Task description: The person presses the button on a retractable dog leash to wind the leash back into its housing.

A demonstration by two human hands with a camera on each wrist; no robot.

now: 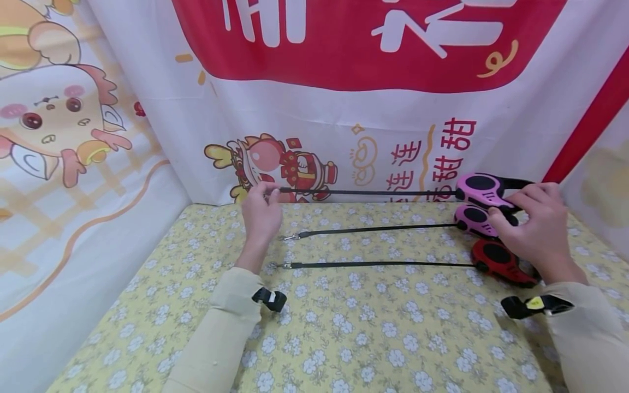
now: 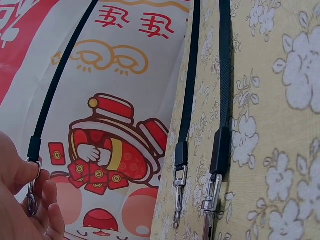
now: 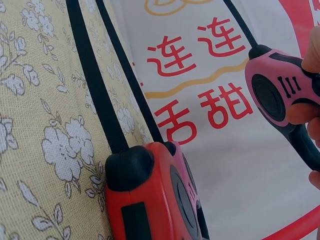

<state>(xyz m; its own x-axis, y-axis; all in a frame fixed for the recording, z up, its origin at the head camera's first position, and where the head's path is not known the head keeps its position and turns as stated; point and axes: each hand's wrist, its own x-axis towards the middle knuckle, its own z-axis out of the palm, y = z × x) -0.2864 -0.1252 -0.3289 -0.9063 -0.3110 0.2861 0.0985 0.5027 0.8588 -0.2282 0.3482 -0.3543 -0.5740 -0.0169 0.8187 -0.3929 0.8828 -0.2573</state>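
Note:
Three retractable dog leashes are in view, each with its black strap drawn out to the left. My right hand (image 1: 538, 229) grips the farthest one, a pink leash (image 1: 478, 185), by its casing and handle. At the strap's other end, the thumb and fingers of my left hand (image 1: 261, 215) pinch the metal clip (image 2: 33, 192). That strap runs straight between both hands, raised in front of the white backdrop. Nearer on the table lie a second pink leash (image 1: 473, 219), just below my right hand, and a red leash (image 1: 497, 255), their straps side by side.
A yellow floral cloth (image 1: 344, 327) covers the table. Behind it hangs a white printed backdrop (image 1: 319, 109) with red lettering and cartoon figures, and another printed sheet (image 1: 59, 191) closes off the left side. The metal clips (image 2: 179, 195) of the lying leashes point left.

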